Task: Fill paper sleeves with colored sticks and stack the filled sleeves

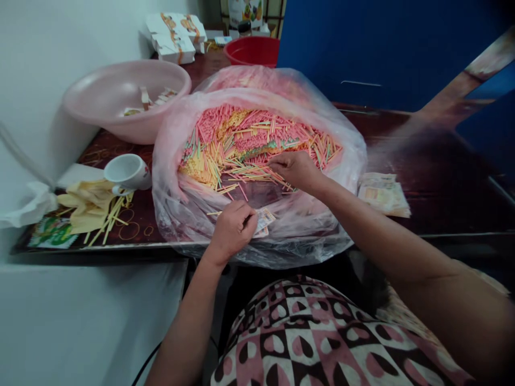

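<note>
A large clear plastic bag [173,177] lies open on the dark red table, full of thin pink, yellow and green sticks [257,134]. Over the bag's front edge, my left hand [236,228] is closed around a small printed packet [264,221]; a pale stick end pokes out at its left. My right hand [295,169] reaches into the bag with fingers pinched together at the sticks; what lies between the fingertips is too small to name.
At the left stand a pink basin [120,102] and a white cup [126,171], near a yellow glove [90,201] and loose sticks. Printed packets [384,194] lie right of the bag. Behind are a red basin [253,51] and white boxes [175,37].
</note>
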Tool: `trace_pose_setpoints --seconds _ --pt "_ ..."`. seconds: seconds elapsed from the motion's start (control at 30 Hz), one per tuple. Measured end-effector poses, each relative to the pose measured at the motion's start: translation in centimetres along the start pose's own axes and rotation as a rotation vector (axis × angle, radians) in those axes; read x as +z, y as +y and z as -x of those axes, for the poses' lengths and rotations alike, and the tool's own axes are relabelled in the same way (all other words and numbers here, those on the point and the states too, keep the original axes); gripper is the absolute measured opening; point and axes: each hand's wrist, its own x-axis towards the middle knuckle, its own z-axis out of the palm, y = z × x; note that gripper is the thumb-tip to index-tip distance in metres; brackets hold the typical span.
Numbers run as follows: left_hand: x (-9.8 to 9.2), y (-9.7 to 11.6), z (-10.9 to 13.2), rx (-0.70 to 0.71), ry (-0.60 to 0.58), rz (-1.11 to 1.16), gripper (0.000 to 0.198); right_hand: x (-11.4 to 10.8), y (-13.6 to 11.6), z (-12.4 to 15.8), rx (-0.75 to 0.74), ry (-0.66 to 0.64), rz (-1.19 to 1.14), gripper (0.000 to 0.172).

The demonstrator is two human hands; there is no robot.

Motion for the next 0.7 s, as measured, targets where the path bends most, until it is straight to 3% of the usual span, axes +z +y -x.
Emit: trace_pose_setpoints --seconds 0.27,0.7 --pt "-0.1 0.0 0.0 -0.032 0.001 0.045 0.020 0.8 -3.0 -0.1 -0.010 -0.136 0.308 0.030" --pt "-0.1 -0.1 0.1 -0.024 0.000 0.033 0.021 2.2 -4.7 -2.3 -0.104 -0.192 0.403 0.033"
